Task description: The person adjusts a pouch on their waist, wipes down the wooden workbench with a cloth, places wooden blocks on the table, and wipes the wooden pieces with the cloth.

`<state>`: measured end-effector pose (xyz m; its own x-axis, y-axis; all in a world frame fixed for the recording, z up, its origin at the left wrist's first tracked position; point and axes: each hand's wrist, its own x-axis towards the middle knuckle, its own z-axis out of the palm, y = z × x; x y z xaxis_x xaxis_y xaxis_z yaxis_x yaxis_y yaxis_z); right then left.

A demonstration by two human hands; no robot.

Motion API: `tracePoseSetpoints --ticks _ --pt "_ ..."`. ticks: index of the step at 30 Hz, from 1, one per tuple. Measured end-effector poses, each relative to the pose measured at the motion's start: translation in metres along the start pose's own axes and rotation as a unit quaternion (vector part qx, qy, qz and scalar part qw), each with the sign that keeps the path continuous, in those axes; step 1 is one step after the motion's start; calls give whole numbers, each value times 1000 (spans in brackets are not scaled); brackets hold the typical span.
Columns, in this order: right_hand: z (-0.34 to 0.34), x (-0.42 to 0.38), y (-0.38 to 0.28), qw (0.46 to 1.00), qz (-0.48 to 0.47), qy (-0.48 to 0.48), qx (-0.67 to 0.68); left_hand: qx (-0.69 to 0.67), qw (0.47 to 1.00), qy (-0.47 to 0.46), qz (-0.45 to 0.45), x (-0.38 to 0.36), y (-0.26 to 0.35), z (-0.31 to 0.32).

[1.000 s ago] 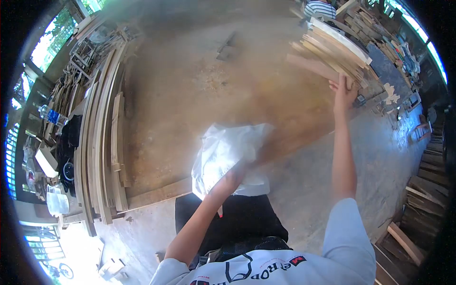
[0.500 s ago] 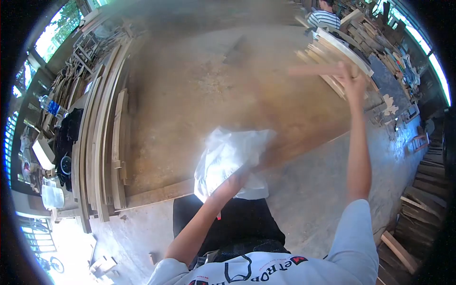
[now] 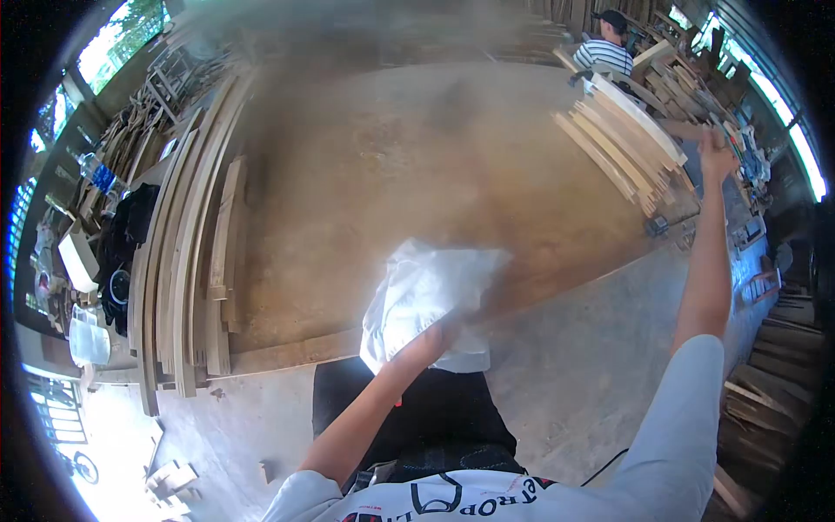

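Bench (image 3: 348, 209) spans the centre of the frame. Light boards (image 3: 609, 143): upper right, on it. White bag (image 3: 417, 291): lower centre, gripped in your left hand (image 3: 424, 342). Blurred brown strip (image 3: 683, 130): upper right, held by your right hand (image 3: 716, 155).

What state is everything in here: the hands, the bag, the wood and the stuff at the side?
Left hand: closed on the bag.
White bag: crumpled, held.
Right hand: raised, apparently gripping a wooden strip.
Wooden strip: held up, blurred.
Left boards: lying lengthwise, side by side.
Right boards: piled, ends uneven.
Black cloth: bunched up.
Bottle: slanted; cap unclear.
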<state>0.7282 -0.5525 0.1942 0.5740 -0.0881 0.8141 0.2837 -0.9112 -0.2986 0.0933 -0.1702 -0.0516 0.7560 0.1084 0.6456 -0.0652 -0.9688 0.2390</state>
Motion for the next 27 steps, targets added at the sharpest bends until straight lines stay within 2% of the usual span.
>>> tracePoseSetpoints --ticks 2,4,6,9,10,11,13,14,17,19,27 --pt "3 -8 -6 991 -46 -64 107 -6 1000 9 -4 1 -1 -1" --pt "-18 -31 -38 973 -56 -112 194 61 998 13 31 2 -3 1" --pt "-34 -23 -60 962 -70 -175 200 26 1000 2 3 7 2 -7" --pt "-41 -14 -73 952 -64 -248 169 -89 985 -106 -99 6 8 -12" --pt "-42 -9 -75 950 -58 -266 154 -104 982 -118 -107 4 7 -10" --pt "-41 -10 -73 948 -60 -253 183 -119 977 -131 -115 2 5 -8" --pt "-23 -21 -70 940 -66 -228 244 -90 989 -86 -76 -5 -1 4" --pt "-14 -24 -66 941 -100 -200 255 -65 994 -63 -53 -6 -3 6" --pt "8 -38 -63 882 39 -222 413 7 1000 -21 -3 4 0 -5" --pt "-3 -39 -80 897 -3 -252 364 -20 999 -20 -35 16 9 -19" --pt "-32 -33 -120 907 -71 -303 282 3 1000 13 -6 9 7 -10"
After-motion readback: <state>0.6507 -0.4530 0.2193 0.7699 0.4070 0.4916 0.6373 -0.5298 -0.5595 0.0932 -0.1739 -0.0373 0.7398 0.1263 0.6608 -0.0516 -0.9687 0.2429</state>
